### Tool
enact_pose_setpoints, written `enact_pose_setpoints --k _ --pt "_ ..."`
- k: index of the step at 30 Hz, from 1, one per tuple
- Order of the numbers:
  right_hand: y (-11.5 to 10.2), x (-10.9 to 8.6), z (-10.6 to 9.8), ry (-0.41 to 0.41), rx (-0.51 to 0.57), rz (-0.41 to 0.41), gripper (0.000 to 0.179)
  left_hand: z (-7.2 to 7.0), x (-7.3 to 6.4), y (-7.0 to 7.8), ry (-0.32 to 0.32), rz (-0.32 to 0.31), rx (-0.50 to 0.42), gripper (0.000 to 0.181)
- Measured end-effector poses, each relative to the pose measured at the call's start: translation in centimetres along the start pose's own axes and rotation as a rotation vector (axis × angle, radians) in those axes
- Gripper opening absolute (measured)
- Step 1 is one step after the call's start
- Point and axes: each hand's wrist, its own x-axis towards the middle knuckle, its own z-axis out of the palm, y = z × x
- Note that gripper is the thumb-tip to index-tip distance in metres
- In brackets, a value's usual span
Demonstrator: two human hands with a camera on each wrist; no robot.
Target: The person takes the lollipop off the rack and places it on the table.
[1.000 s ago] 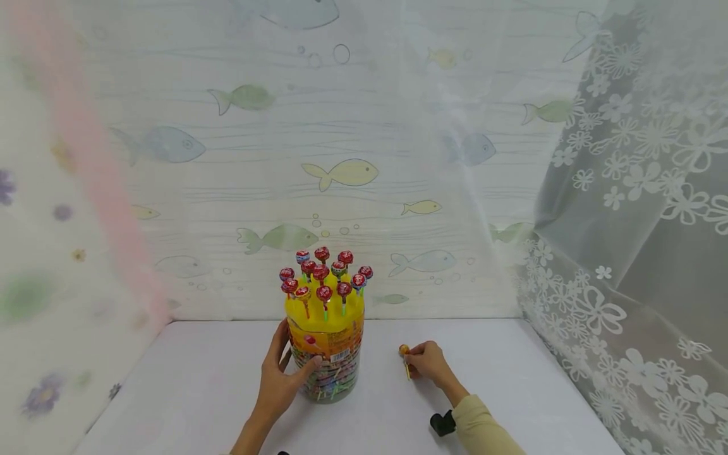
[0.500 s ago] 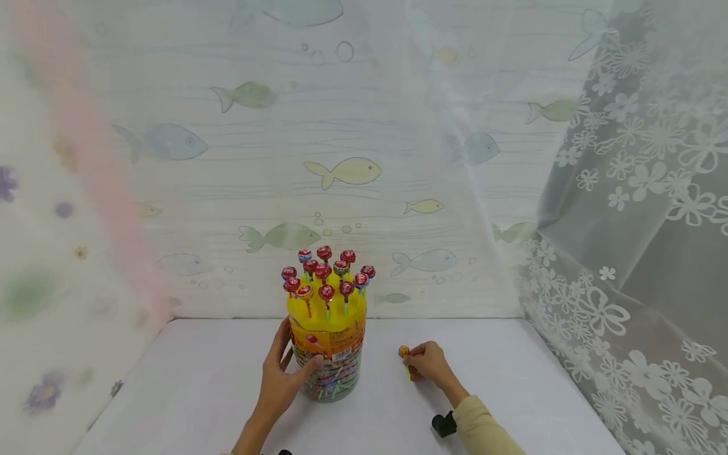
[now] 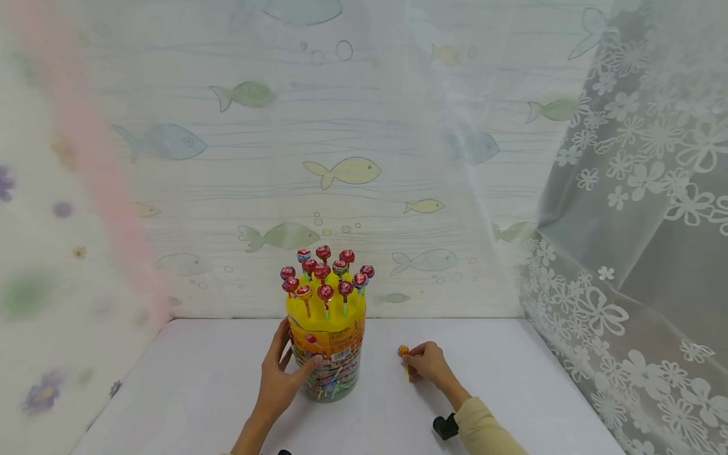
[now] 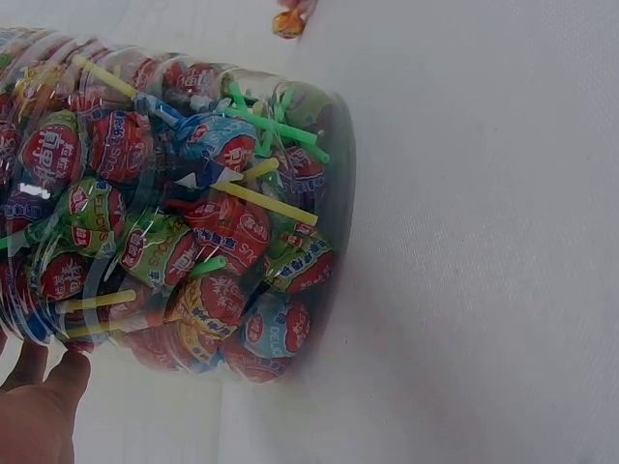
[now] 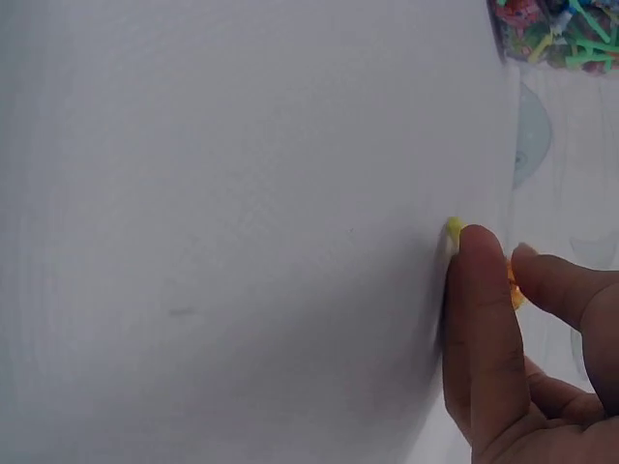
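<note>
Left hand [image 3: 281, 384] gripped jar [image 3: 332, 341]; right hand [image 3: 430, 363] pinched lollipop [image 3: 403, 350] nearer desk's [image 3: 523, 379] right edge. Likely pickup; next needed lifting.

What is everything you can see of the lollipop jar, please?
The lollipop jar is clear and ridged, apparently plastic, with wrapped lollipops packed inside. An orange label bearing a barcode covers its upper part, below a yellow top from which more lollipops, mostly in red wrappers, stick up. It stands upright on the white tabletop, and the left hand grips its side, thumb on the front.
</note>
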Motion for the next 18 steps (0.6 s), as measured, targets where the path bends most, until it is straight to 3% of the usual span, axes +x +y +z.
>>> enact_pose_setpoints --k 9,18 --pt "-0.9 -1.2 -0.4 0.002 -0.042 -0.005 0.022 0.0 0.0 0.1 0.003 -0.004 0.005 0.095" --pt "-2.2 -2.6 -0.7 -0.016 0.004 -0.09 0.029 0.0 -0.1 0.1 0.003 -0.017 0.018 0.095"
